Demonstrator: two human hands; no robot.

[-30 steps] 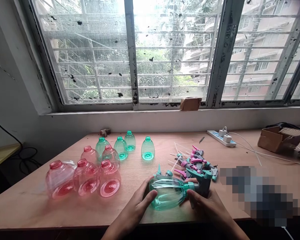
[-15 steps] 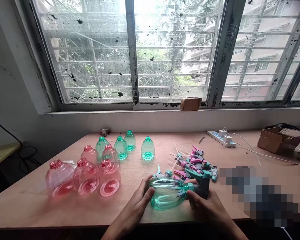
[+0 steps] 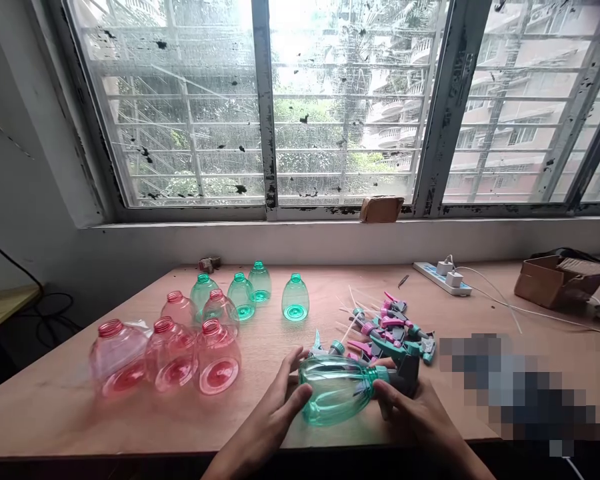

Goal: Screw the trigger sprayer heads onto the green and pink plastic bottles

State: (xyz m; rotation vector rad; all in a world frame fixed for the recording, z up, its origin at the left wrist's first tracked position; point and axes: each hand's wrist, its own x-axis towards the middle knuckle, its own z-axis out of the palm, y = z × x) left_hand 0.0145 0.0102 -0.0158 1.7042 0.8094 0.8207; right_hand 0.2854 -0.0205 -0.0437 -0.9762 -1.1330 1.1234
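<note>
Dipping the base of the clear green bottle [image 3: 333, 395] a shade lower just now, sideways near the front edge of the tabletop [image 3: 130, 427]; only a small adjustment, apparently, with the dark sprayer head [image 3: 407, 377] at its neck. Gripping the base with left hand [image 3: 277, 403], neck and head with right hand [image 3: 413, 408], forearms angled inward. Beyond: pink bottles [image 3: 219, 367], loose trigger sprayers [image 3: 394, 323], then open-necked green bottles [image 3: 295, 297].
</note>
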